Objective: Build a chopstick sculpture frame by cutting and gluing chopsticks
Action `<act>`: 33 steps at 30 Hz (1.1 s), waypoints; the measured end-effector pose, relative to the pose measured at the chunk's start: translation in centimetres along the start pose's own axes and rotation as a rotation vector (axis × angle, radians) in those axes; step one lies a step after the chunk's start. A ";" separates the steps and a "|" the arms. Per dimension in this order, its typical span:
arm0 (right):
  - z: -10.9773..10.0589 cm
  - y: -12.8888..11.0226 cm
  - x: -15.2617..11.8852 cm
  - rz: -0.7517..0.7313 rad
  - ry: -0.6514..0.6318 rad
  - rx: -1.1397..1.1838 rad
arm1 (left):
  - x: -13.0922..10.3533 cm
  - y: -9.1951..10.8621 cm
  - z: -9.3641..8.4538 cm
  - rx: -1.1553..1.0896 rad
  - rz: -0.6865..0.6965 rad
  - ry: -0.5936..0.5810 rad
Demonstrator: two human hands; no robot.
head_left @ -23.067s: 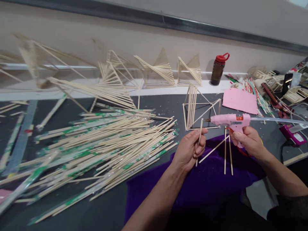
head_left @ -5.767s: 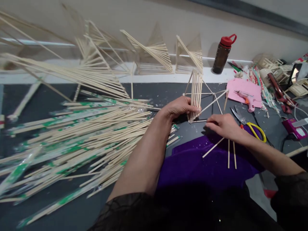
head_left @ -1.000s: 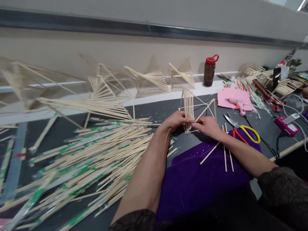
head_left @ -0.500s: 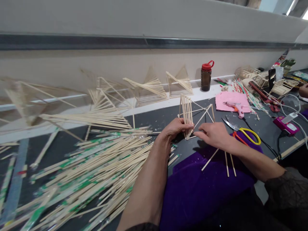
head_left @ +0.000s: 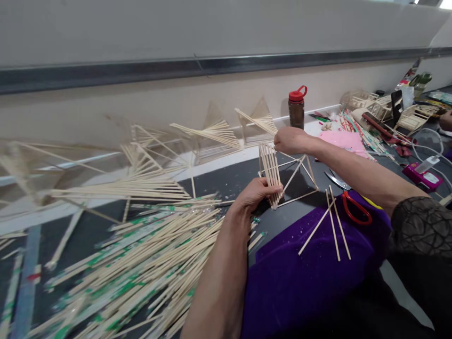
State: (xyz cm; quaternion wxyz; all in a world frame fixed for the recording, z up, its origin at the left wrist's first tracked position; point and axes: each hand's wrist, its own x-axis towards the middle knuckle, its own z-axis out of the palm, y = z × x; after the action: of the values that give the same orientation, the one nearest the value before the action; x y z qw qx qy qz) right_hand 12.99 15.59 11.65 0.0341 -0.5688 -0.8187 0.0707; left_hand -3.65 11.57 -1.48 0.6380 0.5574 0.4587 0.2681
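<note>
A small frame of bamboo chopsticks (head_left: pixel 270 170) stands tilted on the dark table, with a row of sticks side by side on its left face. My left hand (head_left: pixel 257 192) grips the lower end of that row, the thumb across the front. At the top end of the row is my right hand (head_left: pixel 292 140), its fingers bent together; whatever is between the fingertips is hidden. Three loose chopsticks (head_left: pixel 332 230) lie on the purple cloth (head_left: pixel 282 282) in front of me. Beside them are red-handled scissors (head_left: pixel 356 211), and a yellow handle shows partly under my right forearm.
Wrapped chopsticks (head_left: pixel 151 254) cover the table at left. Finished-looking stick frames (head_left: pixel 215 134) line the wall. At the back stands a brown bottle (head_left: pixel 296 115) with a red lid. A pink sheet (head_left: pixel 344 140) and a purple power socket (head_left: pixel 422 176) with cables are at right.
My right hand has moved up from the frame's lower end to its top end. The right forearm now covers the pink glue gun. My left hand keeps its grip; the view has shifted slightly.
</note>
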 end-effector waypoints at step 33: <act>0.2 -1.3 0.7 -0.052 0.012 0.002 | 0.1 0.0 0.0 -0.003 0.039 -0.029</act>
State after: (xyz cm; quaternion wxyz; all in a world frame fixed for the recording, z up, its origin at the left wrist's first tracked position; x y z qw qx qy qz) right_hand 11.55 15.76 11.62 0.0414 -0.5478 -0.8329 0.0671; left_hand -3.59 11.71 -1.50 0.6401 0.5690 0.4381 0.2730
